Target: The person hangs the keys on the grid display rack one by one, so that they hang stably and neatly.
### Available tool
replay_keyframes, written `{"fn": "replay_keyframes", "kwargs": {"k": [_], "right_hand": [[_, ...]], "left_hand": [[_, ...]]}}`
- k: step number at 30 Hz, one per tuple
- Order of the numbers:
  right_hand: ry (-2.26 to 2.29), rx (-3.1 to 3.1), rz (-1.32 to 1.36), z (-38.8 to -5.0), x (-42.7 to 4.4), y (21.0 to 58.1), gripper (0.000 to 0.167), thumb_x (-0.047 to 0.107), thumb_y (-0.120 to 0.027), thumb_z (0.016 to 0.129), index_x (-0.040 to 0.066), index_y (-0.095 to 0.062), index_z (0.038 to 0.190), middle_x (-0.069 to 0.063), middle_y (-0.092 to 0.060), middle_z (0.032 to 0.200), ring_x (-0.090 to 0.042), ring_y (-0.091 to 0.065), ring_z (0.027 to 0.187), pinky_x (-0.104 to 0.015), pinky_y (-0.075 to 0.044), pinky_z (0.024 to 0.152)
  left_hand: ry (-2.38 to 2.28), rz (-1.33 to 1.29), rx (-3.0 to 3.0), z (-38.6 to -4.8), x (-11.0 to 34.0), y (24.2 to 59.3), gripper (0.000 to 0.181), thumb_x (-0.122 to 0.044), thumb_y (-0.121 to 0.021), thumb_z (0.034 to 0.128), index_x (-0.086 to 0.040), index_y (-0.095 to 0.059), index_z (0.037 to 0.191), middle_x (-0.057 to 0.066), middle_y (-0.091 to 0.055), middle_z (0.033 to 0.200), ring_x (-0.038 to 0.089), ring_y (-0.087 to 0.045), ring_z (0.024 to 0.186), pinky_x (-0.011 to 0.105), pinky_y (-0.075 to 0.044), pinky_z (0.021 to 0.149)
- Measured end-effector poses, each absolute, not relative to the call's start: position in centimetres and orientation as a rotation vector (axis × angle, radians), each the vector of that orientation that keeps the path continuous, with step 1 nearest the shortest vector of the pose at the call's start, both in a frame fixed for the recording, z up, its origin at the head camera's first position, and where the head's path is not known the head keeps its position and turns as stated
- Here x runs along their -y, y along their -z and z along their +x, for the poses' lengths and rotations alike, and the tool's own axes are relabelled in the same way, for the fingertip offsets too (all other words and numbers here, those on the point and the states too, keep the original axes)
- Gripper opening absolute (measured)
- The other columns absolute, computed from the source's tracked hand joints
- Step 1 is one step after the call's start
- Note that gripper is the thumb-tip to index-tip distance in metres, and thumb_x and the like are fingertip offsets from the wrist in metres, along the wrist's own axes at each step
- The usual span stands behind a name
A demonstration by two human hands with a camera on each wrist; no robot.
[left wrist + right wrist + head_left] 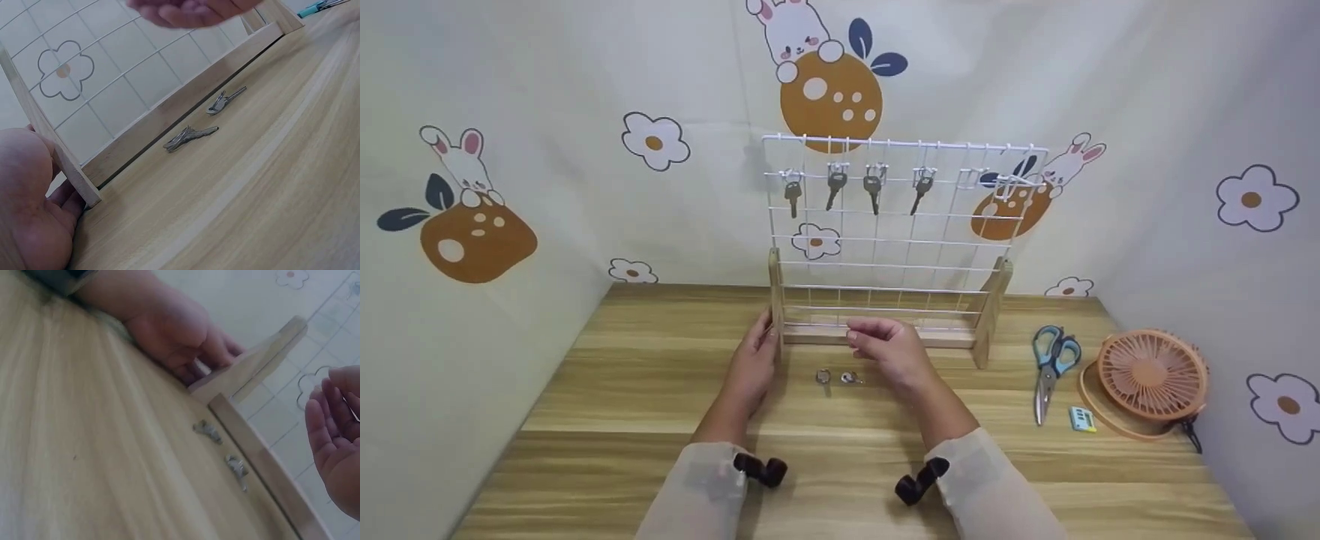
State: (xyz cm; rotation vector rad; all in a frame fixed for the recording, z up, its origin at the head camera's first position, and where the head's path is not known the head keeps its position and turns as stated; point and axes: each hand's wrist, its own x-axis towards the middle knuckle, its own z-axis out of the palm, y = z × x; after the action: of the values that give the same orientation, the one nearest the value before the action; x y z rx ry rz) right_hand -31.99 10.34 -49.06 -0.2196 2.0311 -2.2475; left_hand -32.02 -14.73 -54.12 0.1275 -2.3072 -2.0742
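Note:
My left hand is at the left wooden post of a stand that carries a white wire grid. Its fingers curl round the post's lower part in the left wrist view. The right hand hovers in front of the grid's lower part, fingers loosely bent, with nothing visible between thumb and fingertips. Below it on the table lie two keys with rings, a left key and a right key. Several keys hang in a row from hooks near the grid's top.
Unused hooks are at the grid's upper right. To the right on the wooden table lie blue-handled scissors, a small light-blue timer-like device and an orange fan. A printed curtain stands behind.

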Motion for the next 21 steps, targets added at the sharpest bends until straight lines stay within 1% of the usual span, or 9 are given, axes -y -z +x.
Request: {"fn": "replay_keyframes", "kwargs": {"k": [3,6,11,13,18,21], "right_hand": [[2.166,-2.083,-0.201,-32.2,-10.5,50.1,0.027,0.005,-0.080,0.094,-0.005,-0.077,0.120,0.001,-0.080,0.097,-0.011,-0.074,0.086,-0.026,-0.065,0.079],[2.094,-2.111,-0.176,-32.5,-10.9,51.0,0.032,0.006,-0.080,0.094,-0.007,-0.075,0.122,0.000,-0.080,0.098,-0.011,-0.072,0.085,-0.026,-0.064,0.078],[1.937,-2.194,-0.194,-32.8,-11.8,52.2,0.029,0.005,-0.079,0.094,-0.006,-0.075,0.121,-0.013,-0.081,0.108,-0.012,-0.072,0.085,-0.026,-0.063,0.078],[1.880,-2.226,-0.220,-32.9,-12.1,52.5,0.029,0.004,-0.079,0.094,-0.005,-0.076,0.120,-0.017,-0.081,0.111,-0.011,-0.072,0.086,-0.025,-0.063,0.079],[1.740,-2.300,-0.337,-32.9,-12.4,53.0,0.031,0.004,-0.082,0.090,-0.003,-0.078,0.120,-0.016,-0.081,0.114,-0.011,-0.074,0.096,-0.020,-0.062,0.084],[1.666,-2.332,-0.406,-32.9,-12.5,53.2,0.034,0.001,-0.082,0.088,-0.001,-0.078,0.121,-0.015,-0.080,0.115,-0.012,-0.073,0.098,-0.018,-0.060,0.086]], "left_hand": [[2.063,0.131,2.320,-32.0,14.7,54.2,0.056,-0.034,-0.045,0.1165,-0.029,-0.031,0.170,0.008,-0.036,0.175,0.030,-0.030,0.164,0.047,-0.029,0.135],[2.054,0.131,2.327,-32.0,14.7,54.2,0.056,-0.036,-0.045,0.1164,-0.030,-0.031,0.170,0.007,-0.037,0.175,0.030,-0.030,0.164,0.047,-0.028,0.136],[2.053,0.131,2.323,-32.1,14.6,54.2,0.056,-0.036,-0.045,0.1163,-0.029,-0.031,0.170,0.008,-0.037,0.175,0.031,-0.029,0.165,0.048,-0.027,0.136],[2.064,0.130,2.320,-32.0,14.6,54.2,0.056,-0.036,-0.045,0.1163,-0.029,-0.031,0.170,0.008,-0.036,0.175,0.031,-0.029,0.165,0.048,-0.027,0.136],[2.107,0.093,2.291,-32.0,14.6,54.2,0.057,-0.033,-0.043,0.1170,-0.027,-0.028,0.171,0.008,-0.032,0.177,0.030,-0.028,0.165,0.048,-0.027,0.136],[2.103,0.088,2.294,-32.0,14.6,54.2,0.057,-0.032,-0.042,0.1173,-0.025,-0.027,0.171,0.009,-0.030,0.178,0.031,-0.027,0.165,0.048,-0.027,0.136]]}}
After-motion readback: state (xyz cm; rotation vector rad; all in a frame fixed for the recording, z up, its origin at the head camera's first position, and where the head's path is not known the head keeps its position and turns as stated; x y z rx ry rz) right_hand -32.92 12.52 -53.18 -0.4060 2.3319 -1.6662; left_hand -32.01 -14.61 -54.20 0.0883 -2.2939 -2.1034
